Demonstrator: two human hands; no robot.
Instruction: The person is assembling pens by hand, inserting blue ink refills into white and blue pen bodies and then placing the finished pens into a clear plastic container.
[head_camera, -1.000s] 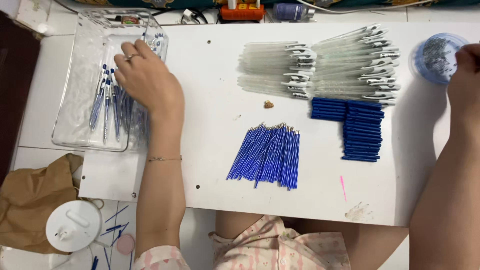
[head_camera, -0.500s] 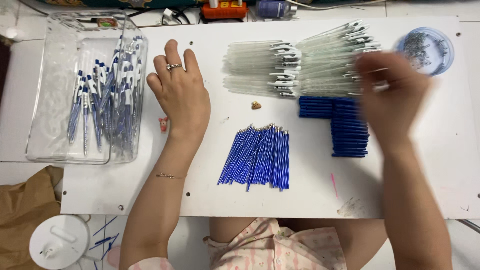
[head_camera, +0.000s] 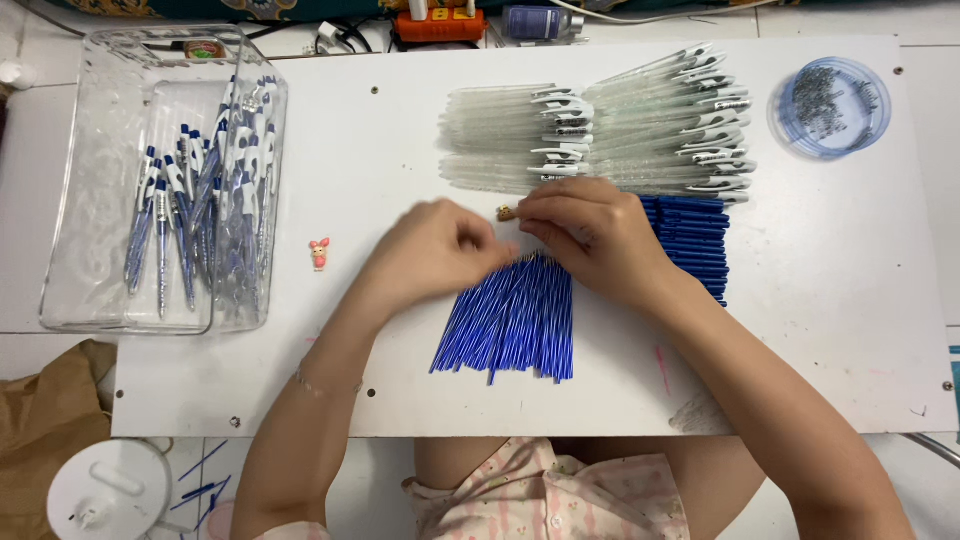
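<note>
Refills (head_camera: 510, 320), a blue fan near the board's (head_camera: 380, 130) front edge, lie under both hands. Left hand (head_camera: 435, 250) and right hand (head_camera: 590, 235) meet at the fan's top, fingers pressed together; whether they pinch anything cannot be told. A careless sweep could scatter the refills or knock the barrels (head_camera: 600, 135) behind.

A crumpled brown paper bag (head_camera: 45, 420) lies at eight o'clock beside the white board, and at eleven o'clock a small label (head_camera: 203, 49), seemingly red and green, sits on the far wall of the clear plastic bin (head_camera: 75, 200).
</note>
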